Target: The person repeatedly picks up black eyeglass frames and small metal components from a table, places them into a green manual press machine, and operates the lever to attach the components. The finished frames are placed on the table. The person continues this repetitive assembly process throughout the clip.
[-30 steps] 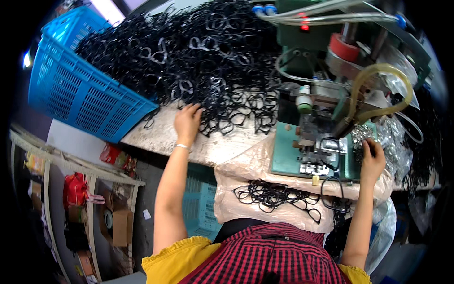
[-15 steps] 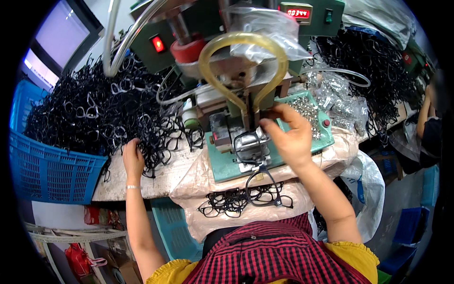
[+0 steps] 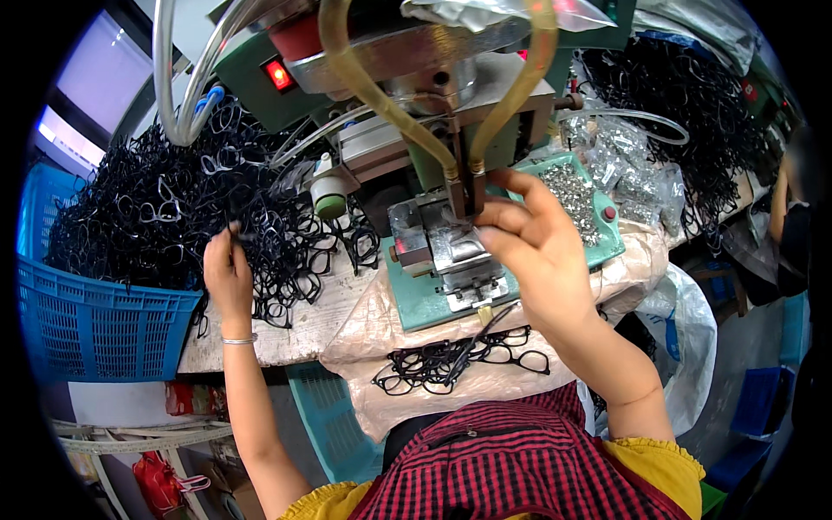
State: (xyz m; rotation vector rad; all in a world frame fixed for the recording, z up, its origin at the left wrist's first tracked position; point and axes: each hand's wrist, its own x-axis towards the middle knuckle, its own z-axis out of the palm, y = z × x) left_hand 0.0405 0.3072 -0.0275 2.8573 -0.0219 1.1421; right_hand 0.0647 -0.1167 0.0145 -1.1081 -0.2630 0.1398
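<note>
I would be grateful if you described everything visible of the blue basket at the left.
The blue basket looks like moulded plastic, its near wall pierced by small openings below a solid rim. Another blue wall shows behind. It sits at the left end of the worktable and seems tilted, though the fisheye bend makes that hard to judge. A mass of dark glasses frames lies between and against its walls. The left hand is nearby, not touching it.

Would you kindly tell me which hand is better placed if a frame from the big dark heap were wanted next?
Probably the left: the left hand is at the near edge of the heap of eyeglass frames, while the right hand is away at the metal fixture.
</note>
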